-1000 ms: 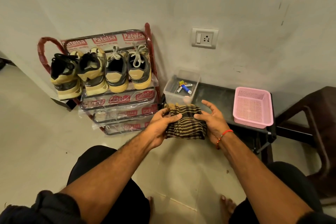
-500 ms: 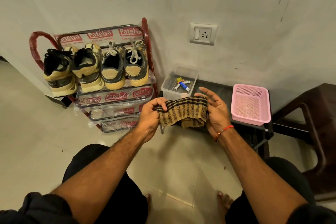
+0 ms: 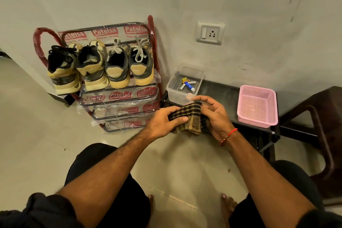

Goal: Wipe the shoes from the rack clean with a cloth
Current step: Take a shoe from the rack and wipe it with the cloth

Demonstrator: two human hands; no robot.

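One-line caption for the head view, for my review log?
Both hands, left and right, fold a checked cloth; four sneakers wait on the rack.

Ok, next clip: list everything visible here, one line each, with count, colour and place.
shoes: four, tan and grey, top shelf of rack
rack: one, red and black, against wall
cloth: one, brown-black check, held in both hands
clear box: one, on bench, holding small tubes
pink basket: one, on bench
bench: one, black, by wall
wall socket: one, white
chair: one, dark, far right
left hand: grips cloth
right hand: holds cloth
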